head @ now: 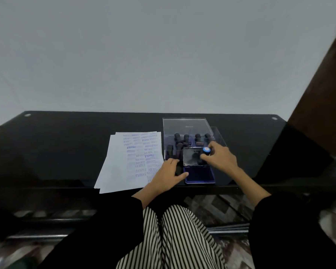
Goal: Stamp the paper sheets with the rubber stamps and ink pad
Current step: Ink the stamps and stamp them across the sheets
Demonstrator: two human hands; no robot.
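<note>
A stack of white paper sheets (122, 166) lies on the black table, its right half covered with blue stamp prints. Right of it sits an ink pad (199, 174) with a dark blue pad and its shiny lid (192, 156) raised. My right hand (220, 157) pinches a black rubber stamp with a blue and white round top (206, 149), held just over the lid's right edge. My left hand (168, 176) rests on the table at the pad's left side and grips a dark stamp handle (177, 169). Behind stands a clear box (184, 126) with several black stamps.
The black glass table (56, 152) runs wide to the left and right, with its front edge near my striped knees. A clear lid (218, 135) leans beside the box on the right. A brown wooden piece (322, 90) rises at the far right.
</note>
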